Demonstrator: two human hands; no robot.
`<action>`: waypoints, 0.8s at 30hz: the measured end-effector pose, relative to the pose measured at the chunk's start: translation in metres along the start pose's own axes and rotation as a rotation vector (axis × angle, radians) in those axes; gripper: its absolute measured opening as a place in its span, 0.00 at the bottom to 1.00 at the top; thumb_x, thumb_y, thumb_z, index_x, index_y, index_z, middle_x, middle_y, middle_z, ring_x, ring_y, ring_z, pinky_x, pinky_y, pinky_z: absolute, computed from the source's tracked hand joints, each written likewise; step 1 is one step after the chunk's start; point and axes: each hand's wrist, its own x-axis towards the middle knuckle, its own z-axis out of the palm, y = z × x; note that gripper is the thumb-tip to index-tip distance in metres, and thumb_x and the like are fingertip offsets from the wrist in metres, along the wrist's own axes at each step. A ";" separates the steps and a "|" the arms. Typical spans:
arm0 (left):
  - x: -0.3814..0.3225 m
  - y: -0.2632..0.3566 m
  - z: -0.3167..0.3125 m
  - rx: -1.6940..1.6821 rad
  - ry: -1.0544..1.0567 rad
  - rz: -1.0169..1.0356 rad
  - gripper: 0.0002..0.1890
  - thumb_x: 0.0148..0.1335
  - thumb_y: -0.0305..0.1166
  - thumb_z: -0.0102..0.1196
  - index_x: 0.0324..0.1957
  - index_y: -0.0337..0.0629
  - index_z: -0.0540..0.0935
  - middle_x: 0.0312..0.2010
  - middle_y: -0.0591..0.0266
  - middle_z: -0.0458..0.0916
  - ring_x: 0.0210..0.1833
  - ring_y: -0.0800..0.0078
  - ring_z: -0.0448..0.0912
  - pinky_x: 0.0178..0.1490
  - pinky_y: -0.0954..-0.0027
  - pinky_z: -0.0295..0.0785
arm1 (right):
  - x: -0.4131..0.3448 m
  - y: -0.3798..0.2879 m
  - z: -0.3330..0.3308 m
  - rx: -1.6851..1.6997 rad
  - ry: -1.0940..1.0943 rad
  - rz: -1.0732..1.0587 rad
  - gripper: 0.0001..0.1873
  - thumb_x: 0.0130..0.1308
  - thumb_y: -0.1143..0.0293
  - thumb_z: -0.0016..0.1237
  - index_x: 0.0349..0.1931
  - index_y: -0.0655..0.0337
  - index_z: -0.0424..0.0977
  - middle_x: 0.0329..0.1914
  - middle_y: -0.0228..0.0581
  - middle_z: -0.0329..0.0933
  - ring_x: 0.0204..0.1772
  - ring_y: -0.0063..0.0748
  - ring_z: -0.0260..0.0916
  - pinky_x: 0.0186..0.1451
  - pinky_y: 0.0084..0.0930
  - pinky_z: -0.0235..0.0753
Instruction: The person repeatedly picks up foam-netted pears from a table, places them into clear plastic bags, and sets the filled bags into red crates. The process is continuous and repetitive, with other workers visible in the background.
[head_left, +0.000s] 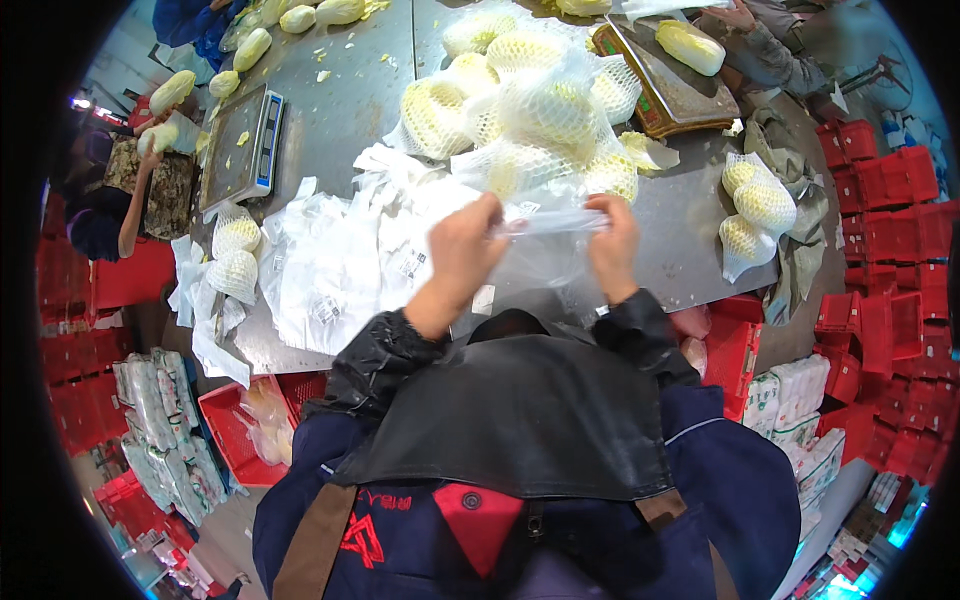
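Stretched between my two hands is the mouth of a clear plastic bag (551, 222), blurred by motion. My left hand (466, 247) pinches its left edge, and my right hand (613, 240) grips the opposite edge. The bag's lower part hangs see-through over the metal table (337, 97). Just beyond my hands lies a heap of napa cabbages in white foam net sleeves (555, 105). Left of my left hand, white plastic bags with printed labels (330, 270) are spread in a loose pile.
A digital scale (244, 150) stands at left and a worn platform scale (675, 75) at back right, with a bare cabbage (690, 46) on it. Netted cabbages lie at left (234, 255) and right (757, 202). Co-workers' hands (150, 146) hold cabbage. A red crate (247, 427) sits below the table edge.
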 end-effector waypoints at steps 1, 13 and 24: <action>0.010 -0.007 -0.011 0.242 0.098 0.114 0.05 0.46 0.24 0.56 0.26 0.40 0.73 0.22 0.56 0.75 0.25 0.65 0.74 0.28 0.68 0.65 | 0.007 -0.005 -0.013 -0.094 0.076 -0.024 0.21 0.44 0.86 0.35 0.41 0.65 0.69 0.41 0.47 0.73 0.46 0.45 0.70 0.52 0.30 0.68; 0.100 -0.058 0.032 -1.718 0.186 -0.994 0.17 0.67 0.39 0.41 0.39 0.34 0.77 0.34 0.57 0.79 0.40 0.65 0.77 0.52 0.64 0.71 | 0.087 0.083 -0.042 1.653 0.248 1.317 0.09 0.60 0.73 0.41 0.38 0.62 0.72 0.36 0.39 0.77 0.38 0.33 0.75 0.43 0.27 0.75; 0.220 -0.106 0.096 -0.939 -0.094 -0.655 0.15 0.57 0.39 0.59 0.35 0.35 0.79 0.19 0.71 0.75 0.16 0.81 0.66 0.20 0.76 0.60 | 0.172 0.142 0.043 1.262 0.060 0.942 0.16 0.63 0.65 0.49 0.49 0.62 0.70 0.47 0.37 0.74 0.47 0.33 0.72 0.48 0.29 0.72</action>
